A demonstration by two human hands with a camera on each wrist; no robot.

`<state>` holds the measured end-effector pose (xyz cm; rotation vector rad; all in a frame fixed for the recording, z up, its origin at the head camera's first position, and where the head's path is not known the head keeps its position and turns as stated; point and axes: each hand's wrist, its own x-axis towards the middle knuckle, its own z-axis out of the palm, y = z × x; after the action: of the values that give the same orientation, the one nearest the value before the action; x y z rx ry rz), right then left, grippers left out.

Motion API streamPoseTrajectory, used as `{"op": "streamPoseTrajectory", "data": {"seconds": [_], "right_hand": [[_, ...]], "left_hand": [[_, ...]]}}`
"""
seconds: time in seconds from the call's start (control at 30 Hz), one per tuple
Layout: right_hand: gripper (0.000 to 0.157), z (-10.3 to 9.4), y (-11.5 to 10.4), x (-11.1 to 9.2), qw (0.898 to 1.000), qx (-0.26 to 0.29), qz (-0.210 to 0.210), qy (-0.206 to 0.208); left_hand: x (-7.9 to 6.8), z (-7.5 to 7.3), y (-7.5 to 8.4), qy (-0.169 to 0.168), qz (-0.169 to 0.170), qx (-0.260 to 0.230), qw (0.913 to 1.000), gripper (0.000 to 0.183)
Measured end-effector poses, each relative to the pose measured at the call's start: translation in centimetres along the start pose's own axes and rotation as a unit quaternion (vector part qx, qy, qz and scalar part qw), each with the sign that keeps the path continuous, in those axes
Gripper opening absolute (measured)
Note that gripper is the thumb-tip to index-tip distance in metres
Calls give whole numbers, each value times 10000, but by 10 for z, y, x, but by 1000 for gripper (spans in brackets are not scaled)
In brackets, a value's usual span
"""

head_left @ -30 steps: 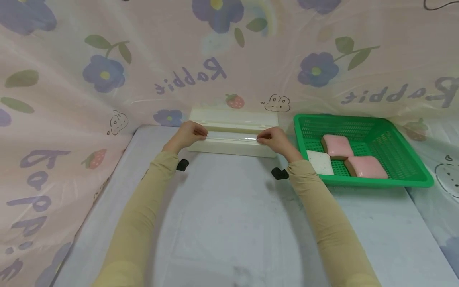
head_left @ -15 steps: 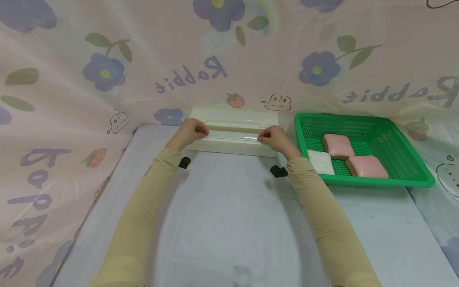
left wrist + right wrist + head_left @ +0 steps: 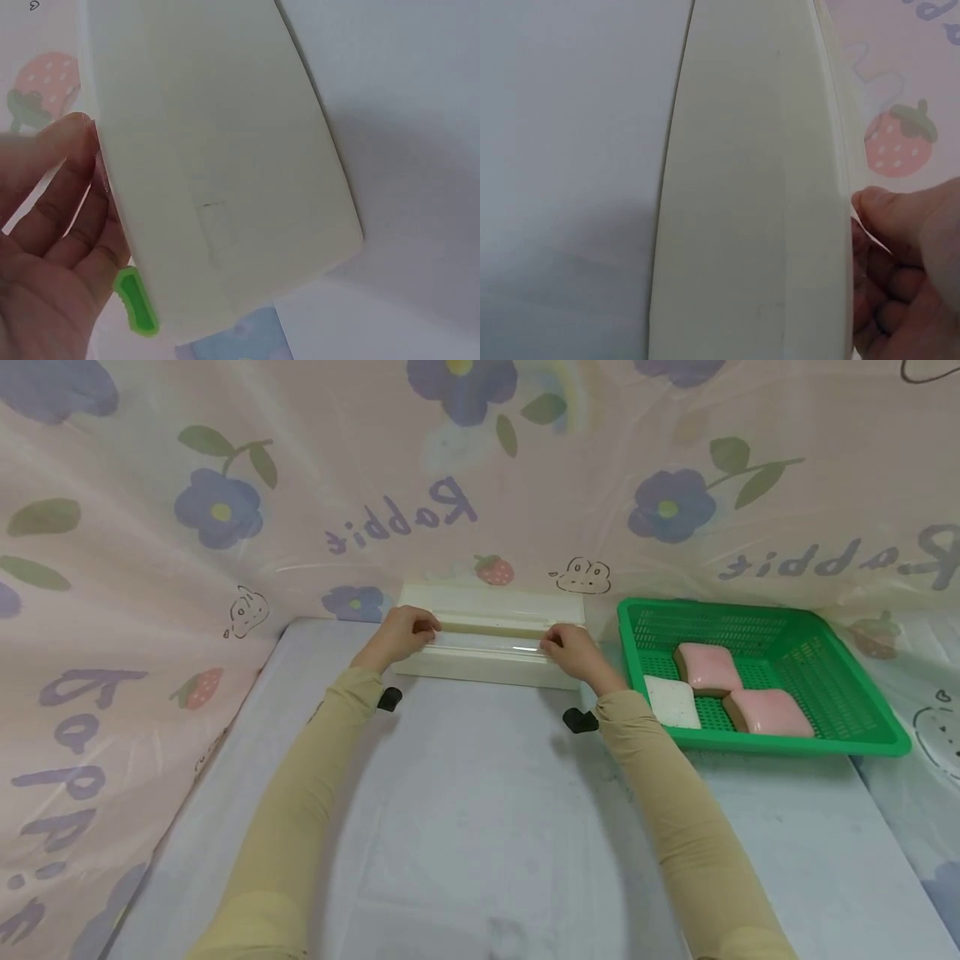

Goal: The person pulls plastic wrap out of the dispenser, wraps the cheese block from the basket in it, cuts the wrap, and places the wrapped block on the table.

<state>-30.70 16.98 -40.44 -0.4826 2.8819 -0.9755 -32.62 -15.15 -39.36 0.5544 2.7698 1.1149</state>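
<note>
Grip closed, left hand and right hand pinch clear film at twelve o'clock, box lid already raised, film not yet drawn out.

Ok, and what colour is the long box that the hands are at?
The long box is cream, close to off-white; the left wrist view shows it best.

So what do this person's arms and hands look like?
The left sleeve and right sleeve are tan, creased, and reach the wrists. The left hand and right hand wear no gloves. A small black piece shows by each wrist.
</note>
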Motion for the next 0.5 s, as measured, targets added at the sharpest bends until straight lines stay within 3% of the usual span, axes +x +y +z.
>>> {"op": "streamPoseTrajectory", "data": {"seconds": [0.2, 0.4, 0.5], "right_hand": [[18, 0, 0, 2, 9999, 139, 51, 32], [20, 0, 1, 3, 9996, 268, 57, 28], [19, -1, 2, 3, 9994, 319, 90, -34]], "left_hand": [[4, -1, 2, -80, -45, -3, 10000, 25], [4, -2, 2, -107, -183, 644, 9977, 19], [3, -3, -1, -40, -174, 747, 9970, 16]]}}
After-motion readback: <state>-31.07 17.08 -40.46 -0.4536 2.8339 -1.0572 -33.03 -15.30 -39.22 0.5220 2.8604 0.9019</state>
